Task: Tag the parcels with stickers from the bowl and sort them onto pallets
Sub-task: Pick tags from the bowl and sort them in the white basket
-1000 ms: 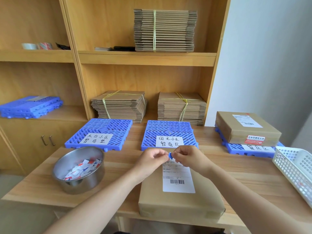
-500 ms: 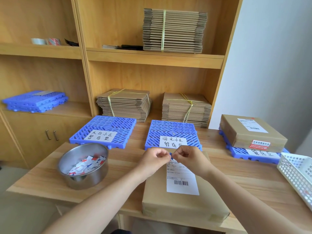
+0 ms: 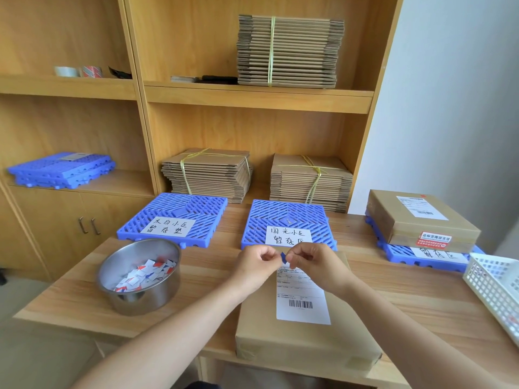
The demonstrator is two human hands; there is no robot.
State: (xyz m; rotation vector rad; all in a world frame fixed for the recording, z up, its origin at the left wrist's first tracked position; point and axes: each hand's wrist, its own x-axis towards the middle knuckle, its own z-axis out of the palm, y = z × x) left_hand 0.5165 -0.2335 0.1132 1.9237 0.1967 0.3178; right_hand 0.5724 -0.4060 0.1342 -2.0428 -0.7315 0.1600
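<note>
A brown parcel (image 3: 297, 343) with a white shipping label lies at the table's front edge. Above its far end, my left hand (image 3: 257, 266) and my right hand (image 3: 316, 266) pinch a small blue sticker (image 3: 283, 257) between their fingertips. A steel bowl (image 3: 139, 276) with several red, blue and white stickers stands to the left. Three blue pallets with handwritten labels sit at the back: left pallet (image 3: 174, 217), middle pallet (image 3: 288, 221), right pallet (image 3: 427, 255). The right one carries a parcel (image 3: 421, 220) bearing a red sticker.
A white plastic basket (image 3: 494, 287) sits at the right table edge. Bundled flat cartons (image 3: 207, 174) fill the wooden shelves behind the pallets. Spare blue pallets (image 3: 61, 169) and tape rolls (image 3: 78, 71) sit on the left shelves.
Both hands stay together over the parcel, still working the blue sticker between their fingertips. The view has shifted slightly; nothing on the table has moved.
</note>
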